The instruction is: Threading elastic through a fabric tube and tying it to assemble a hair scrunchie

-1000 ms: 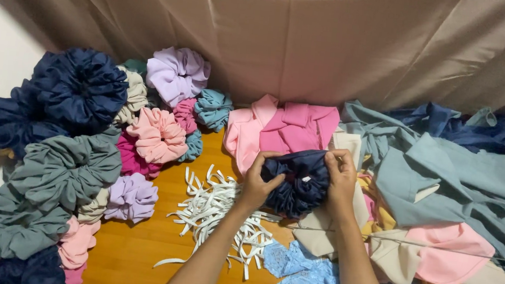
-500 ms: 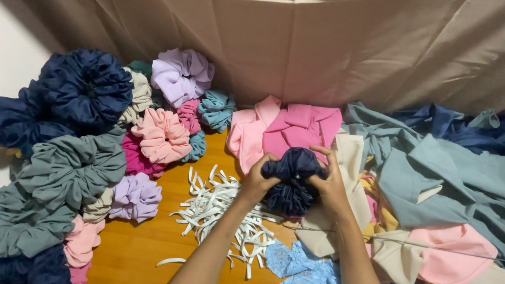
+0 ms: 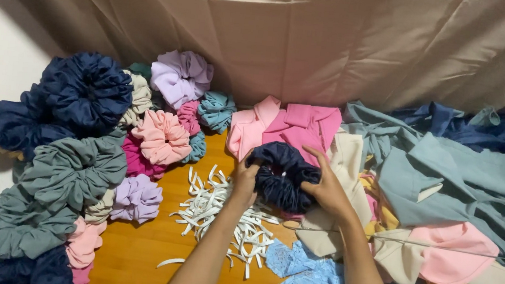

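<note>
A dark navy scrunchie [image 3: 282,174] sits bunched between both of my hands above the wooden table [image 3: 130,260]. My left hand [image 3: 245,181] grips its left side, fingers curled into the fabric. On the other side my right hand [image 3: 327,189] wraps over its right edge. Just below and left of my left hand lies a loose heap of white elastic strips [image 3: 221,214].
A pile of finished scrunchies [image 3: 78,162] in navy, grey-green, pink, lilac and teal fills the left. Pink fabric pieces [image 3: 294,127] lie behind my hands. Cut cloth in teal, cream, pink and yellow [image 3: 444,204] covers the right. Light blue lace [image 3: 307,277] lies near my forearms. A beige curtain hangs behind.
My hands have drawn closer together and gathered the navy scrunchie into a tighter bunch. The view has shifted slightly.
</note>
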